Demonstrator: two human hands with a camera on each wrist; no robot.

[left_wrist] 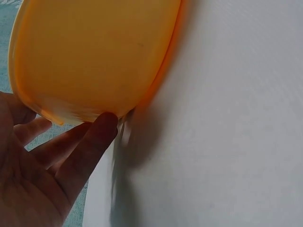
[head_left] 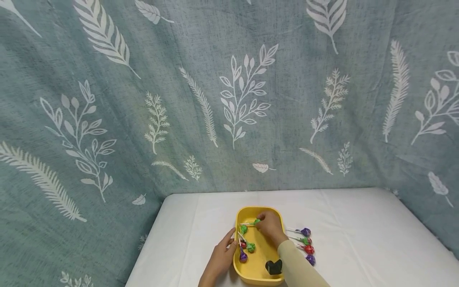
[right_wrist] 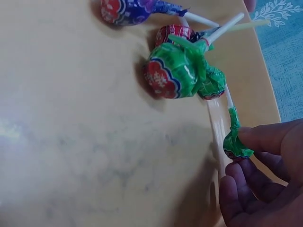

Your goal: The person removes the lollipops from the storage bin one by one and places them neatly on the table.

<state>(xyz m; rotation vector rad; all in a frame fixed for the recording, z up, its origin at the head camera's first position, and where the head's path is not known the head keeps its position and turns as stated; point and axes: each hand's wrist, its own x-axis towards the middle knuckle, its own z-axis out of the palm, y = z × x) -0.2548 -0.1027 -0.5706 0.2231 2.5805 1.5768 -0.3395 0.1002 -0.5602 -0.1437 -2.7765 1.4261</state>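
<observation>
A green-wrapped lollipop [right_wrist: 235,142] is pinched between the thumb and fingers of my right hand [head_left: 269,226], inside the far end of the yellow tray [head_left: 259,277]. Its white stick points left in the head view. My left hand [head_left: 221,255] touches the tray's left side, its fingers fairly straight against the yellow wall [left_wrist: 94,61] in the left wrist view. Along the tray's left half lie two more green lollipops, one nearer [head_left: 250,247] and one farther [head_left: 244,229], a red lollipop [right_wrist: 173,34] partly covered by others, and a purple lollipop [head_left: 243,256].
To the right of the tray, a row of lollipops lies on the white cloth: purple [head_left: 305,232], green and red [head_left: 306,240], red [head_left: 308,249], and purple [head_left: 310,260] partly behind the right sleeve [head_left: 299,265]. A leaf-patterned curtain [head_left: 229,99] hangs behind the table.
</observation>
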